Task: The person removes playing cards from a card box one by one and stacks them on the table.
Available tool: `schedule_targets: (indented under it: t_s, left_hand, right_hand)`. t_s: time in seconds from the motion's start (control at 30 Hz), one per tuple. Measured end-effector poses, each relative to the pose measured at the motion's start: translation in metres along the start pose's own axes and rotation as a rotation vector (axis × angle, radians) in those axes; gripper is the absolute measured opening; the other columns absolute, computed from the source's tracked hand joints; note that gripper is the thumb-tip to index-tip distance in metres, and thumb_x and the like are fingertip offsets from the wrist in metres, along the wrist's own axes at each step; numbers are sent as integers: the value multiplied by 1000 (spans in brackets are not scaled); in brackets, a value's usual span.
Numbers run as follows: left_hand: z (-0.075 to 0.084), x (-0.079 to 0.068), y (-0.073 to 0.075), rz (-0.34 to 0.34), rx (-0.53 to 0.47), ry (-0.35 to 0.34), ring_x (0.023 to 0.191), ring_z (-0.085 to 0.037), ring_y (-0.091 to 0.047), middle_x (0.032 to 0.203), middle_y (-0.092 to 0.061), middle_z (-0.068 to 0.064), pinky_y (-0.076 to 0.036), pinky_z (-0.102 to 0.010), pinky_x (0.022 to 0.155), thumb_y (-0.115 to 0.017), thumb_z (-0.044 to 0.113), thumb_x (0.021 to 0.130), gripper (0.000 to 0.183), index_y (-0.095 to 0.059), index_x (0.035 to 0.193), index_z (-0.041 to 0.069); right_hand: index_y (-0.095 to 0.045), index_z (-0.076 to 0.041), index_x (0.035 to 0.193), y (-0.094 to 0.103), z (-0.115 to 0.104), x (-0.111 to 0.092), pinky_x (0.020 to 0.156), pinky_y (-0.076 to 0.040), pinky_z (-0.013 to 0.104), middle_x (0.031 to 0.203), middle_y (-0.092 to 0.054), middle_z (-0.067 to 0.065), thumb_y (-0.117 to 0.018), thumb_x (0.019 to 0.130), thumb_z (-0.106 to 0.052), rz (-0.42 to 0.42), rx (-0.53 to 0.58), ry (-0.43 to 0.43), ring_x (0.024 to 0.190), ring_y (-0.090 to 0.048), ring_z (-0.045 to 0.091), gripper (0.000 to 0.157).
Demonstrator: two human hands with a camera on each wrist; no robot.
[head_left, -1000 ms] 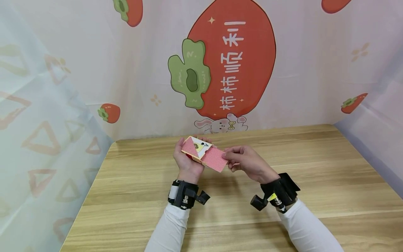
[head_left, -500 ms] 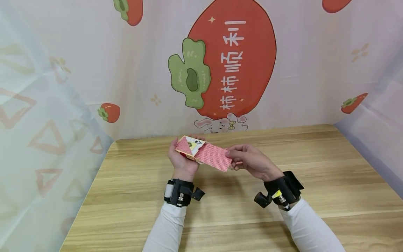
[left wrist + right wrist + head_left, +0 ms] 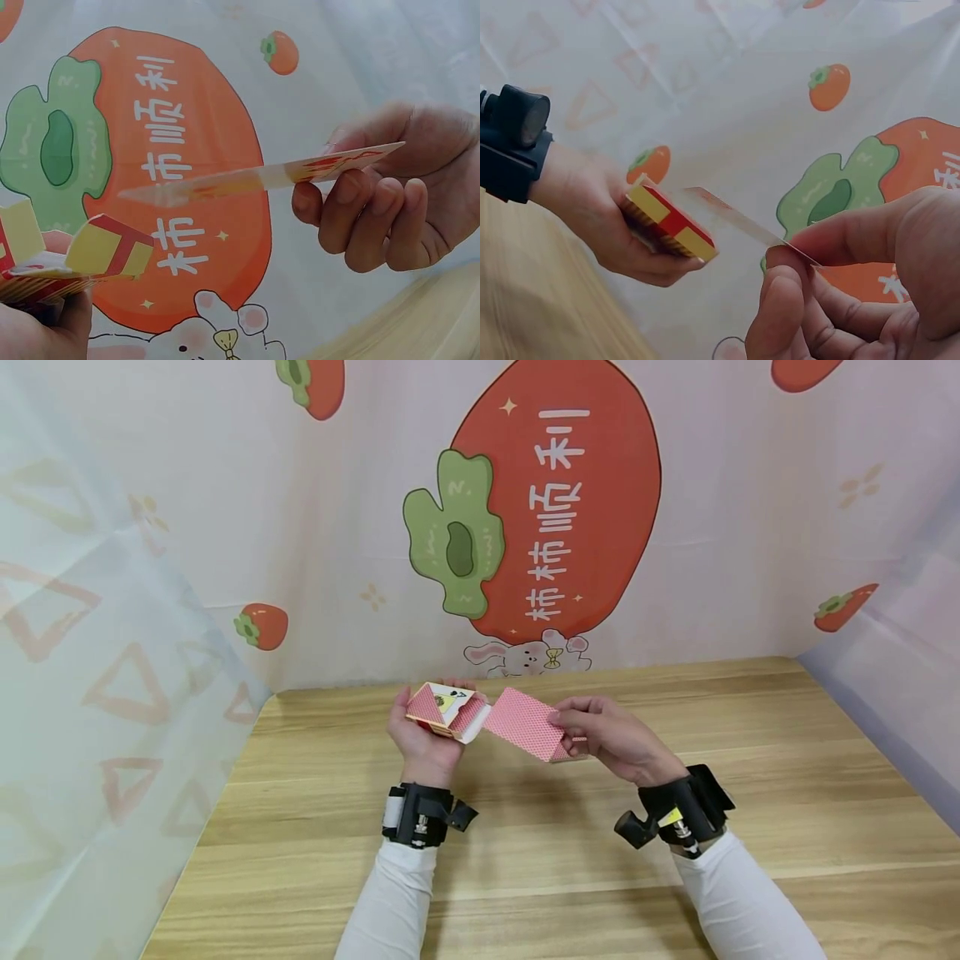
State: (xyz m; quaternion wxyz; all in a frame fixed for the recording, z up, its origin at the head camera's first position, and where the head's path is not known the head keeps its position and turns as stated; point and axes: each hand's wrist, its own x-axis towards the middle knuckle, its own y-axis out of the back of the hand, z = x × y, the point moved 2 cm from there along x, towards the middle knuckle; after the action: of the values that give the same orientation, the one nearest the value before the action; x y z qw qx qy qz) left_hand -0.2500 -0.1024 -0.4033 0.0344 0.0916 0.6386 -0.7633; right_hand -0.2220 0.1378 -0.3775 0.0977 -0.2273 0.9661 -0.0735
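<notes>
My left hand (image 3: pixel 427 739) holds a red and yellow playing-card box (image 3: pixel 442 708) with its open end towards the right. Part of an ace shows on the box's upper side, and its flaps (image 3: pixel 112 247) stick out in the left wrist view. My right hand (image 3: pixel 618 739) pinches a playing card (image 3: pixel 525 724) between thumb and fingers, its red-patterned back up. Apart from the box mouth by a small gap, the card appears edge-on and partly blurred in the right wrist view. Another red-patterned piece (image 3: pixel 570 750) shows beneath the right fingers; whether it is held or lies lower is unclear.
Both hands are above a wooden table (image 3: pixel 525 893). Behind it hangs a pale cloth backdrop (image 3: pixel 720 552) with persimmon drawings. Each wrist carries a black camera strap (image 3: pixel 416 814), and the camera arms jut inwards.
The right hand has drawn the playing card out of the box towards the right until it came free. The left hand with the box has moved left.
</notes>
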Motion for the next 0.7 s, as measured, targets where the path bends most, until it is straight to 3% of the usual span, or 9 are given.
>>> schedule_targets:
  t_s: [0.2, 0.43, 0.7]
  left_hand:
    - [1, 0, 0, 9, -44, 0, 112, -34, -54, 110, -53, -15, -39, -48, 104, -38, 46, 100, 45, -45, 115, 4]
    - [1, -1, -2, 8, -72, 4, 106, -34, -57, 108, -54, -15, -32, -48, 112, -37, 45, 100, 48, -45, 116, 1]
    - [1, -2, -2, 2, -83, 14, 105, -34, -58, 109, -55, -15, -43, -46, 101, -35, 44, 101, 49, -45, 117, -1]
  right_hand:
    - [-58, 2, 114, 8, -4, -1, 64, -49, 21, 85, -61, 3, -60, 101, -9, 35, 40, 59, 70, -57, 11, 17]
    - [-59, -3, 111, 16, -4, -1, 66, -51, 22, 91, -63, 3, -60, 101, -8, 65, 41, 81, 75, -61, 12, 11]
    - [-57, -1, 113, 24, -1, 2, 71, -54, 25, 94, -63, 5, -59, 101, -7, 107, 44, 64, 80, -63, 15, 13]
